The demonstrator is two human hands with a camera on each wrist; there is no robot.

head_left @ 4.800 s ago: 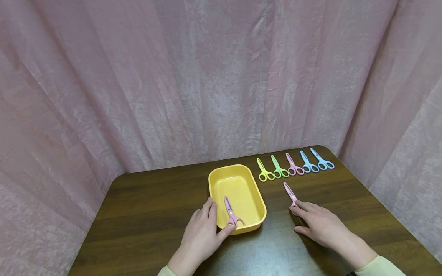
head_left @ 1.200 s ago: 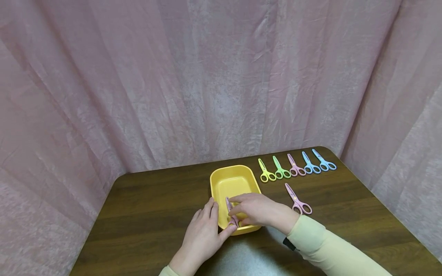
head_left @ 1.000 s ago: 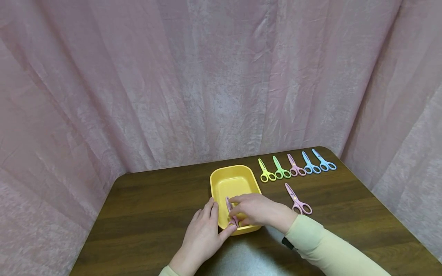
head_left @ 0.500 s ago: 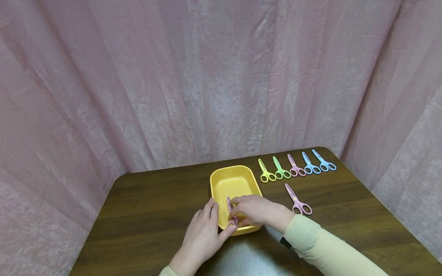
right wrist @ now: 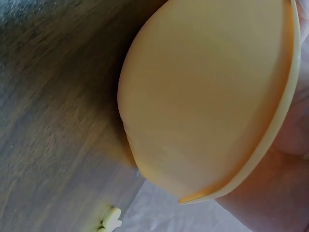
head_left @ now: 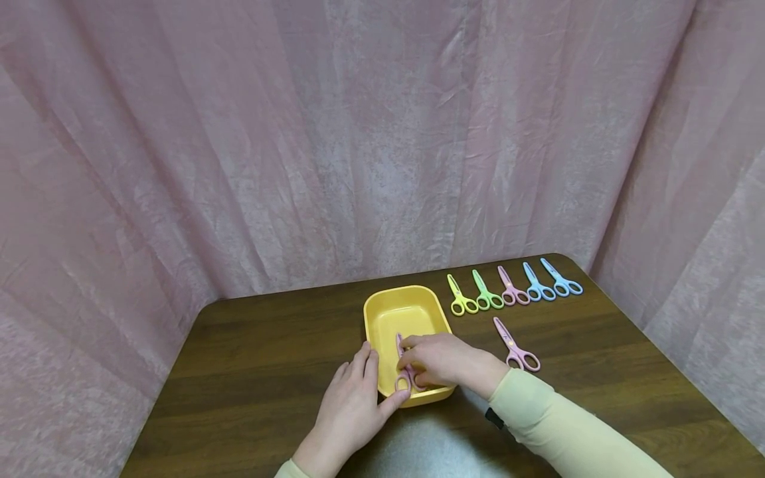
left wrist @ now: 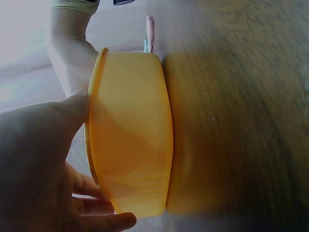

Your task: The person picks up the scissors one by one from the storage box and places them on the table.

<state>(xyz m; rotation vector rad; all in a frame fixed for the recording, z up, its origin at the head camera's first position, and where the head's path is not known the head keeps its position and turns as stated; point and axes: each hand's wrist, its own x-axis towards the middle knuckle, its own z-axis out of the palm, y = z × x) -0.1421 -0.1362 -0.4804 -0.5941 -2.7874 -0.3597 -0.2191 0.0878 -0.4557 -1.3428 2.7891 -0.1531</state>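
Inside the yellow tray (head_left: 391, 302) lies a pair of pink scissors (head_left: 403, 380), handles toward me. My right hand (head_left: 445, 358) reaches over the tray's right rim and pinches the scissors; its fingers partly cover the blades and one finger loop. My left hand (head_left: 352, 405) holds the tray's near-left corner, thumb (left wrist: 79, 104) on the near rim and fingers (left wrist: 113, 221) against the left side. A second pair of pink scissors (head_left: 515, 348) lies on the table to the right, near the right forearm. In the right wrist view the tray wall (right wrist: 207, 96) hides the scissors and most of the fingers.
Along the table's far right edge runs a row of scissors: yellow (head_left: 460, 302), green (head_left: 487, 295), pink (head_left: 512, 292) and two blue ones, the inner (head_left: 538, 289) and the outer (head_left: 563, 282). A pink curtain (head_left: 382, 146) hangs behind the brown table (head_left: 257, 372).
Earlier my right hand was at the scissors on the table; it moved left into the tray. In the last half second the scissors in the tray shifted slightly away and right. The left hand stays put.
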